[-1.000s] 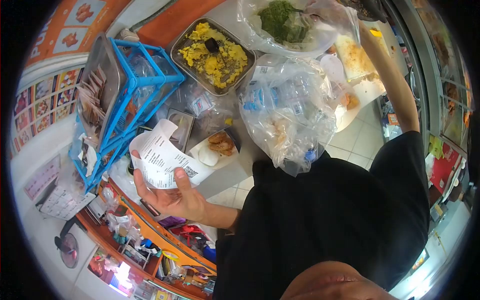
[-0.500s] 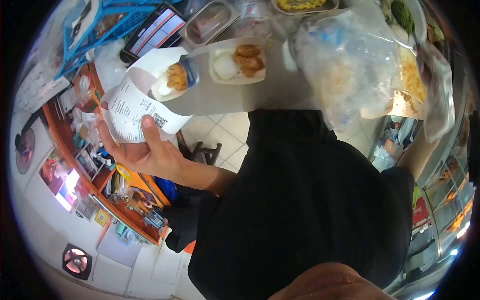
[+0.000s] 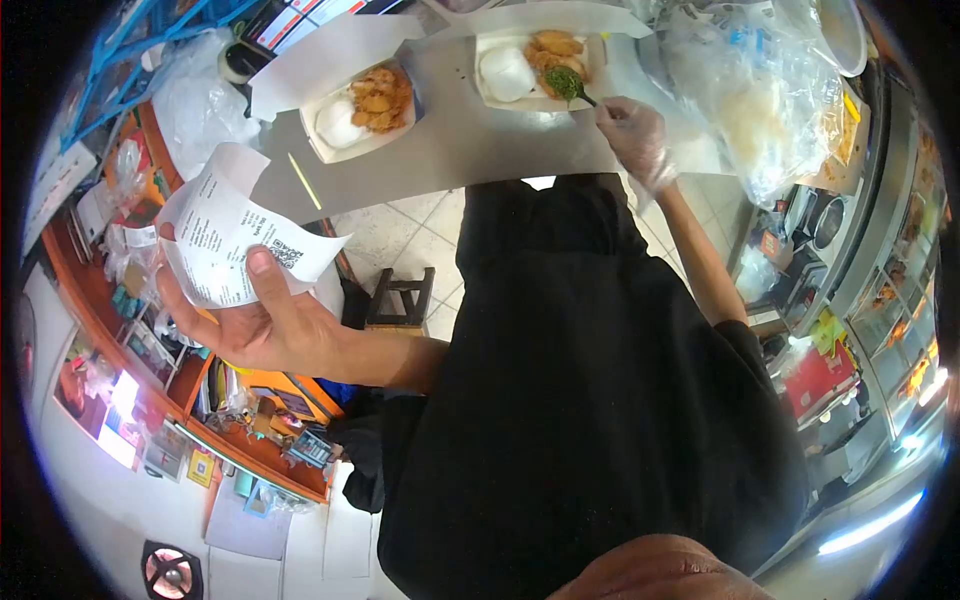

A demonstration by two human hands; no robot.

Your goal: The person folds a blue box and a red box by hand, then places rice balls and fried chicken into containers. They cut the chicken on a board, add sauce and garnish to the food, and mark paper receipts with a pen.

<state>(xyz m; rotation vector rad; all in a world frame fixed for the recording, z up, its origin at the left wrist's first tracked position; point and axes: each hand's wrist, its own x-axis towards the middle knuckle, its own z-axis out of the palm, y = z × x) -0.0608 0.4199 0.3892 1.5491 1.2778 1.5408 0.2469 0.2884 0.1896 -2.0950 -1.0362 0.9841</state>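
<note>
My left hand point(image 3: 265, 325) grips a curled paper receipt point(image 3: 225, 240) with printed text and a QR code, the thumb pressed on its front. In a clear plastic glove, my right hand point(image 3: 635, 140) is closed on the dark handle of a spoon point(image 3: 585, 97). Chopped green sauce point(image 3: 563, 82) fills the spoon's bowl, which is over the farther-right food box point(image 3: 600, 62). That box holds a white rice mound point(image 3: 507, 75) and browned fried pieces point(image 3: 553, 48). A second open box point(image 3: 345, 150), to the left, has rice point(image 3: 338, 124) and fried pieces point(image 3: 381, 99) too.
Both boxes stand on a grey metal counter point(image 3: 440, 145). A large clear plastic bag point(image 3: 750, 110) lies at its right end. Blue baskets point(image 3: 110, 70) and a screen point(image 3: 290, 25) are at the far left. A dark stool point(image 3: 402, 295) stands on the tiled floor below.
My right hand has come from the far right to the right box, bringing a spoonful of green sauce. My left hand, still holding the receipt, has shifted slightly left and down, uncovering the left box.
</note>
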